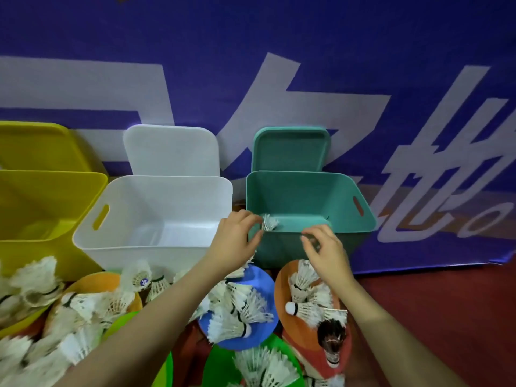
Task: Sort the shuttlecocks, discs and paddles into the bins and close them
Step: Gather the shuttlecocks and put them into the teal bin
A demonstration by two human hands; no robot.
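Left hand (237, 241) pinches a white shuttlecock (269, 222) over the teal bin's (307, 247) near rim, feathers pointing inward; right hand (325, 252), fingers curled, contents unclear, hovers just beside

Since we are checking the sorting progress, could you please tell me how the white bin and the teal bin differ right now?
The white bin looks empty inside, while a shuttlecock sits over the near rim of the teal bin, at the left hand's fingers. The white bin stands in the middle of the row; the teal bin stands at the right end, with both hands at its near rim. Both are open, each with a matching lid upright behind it.
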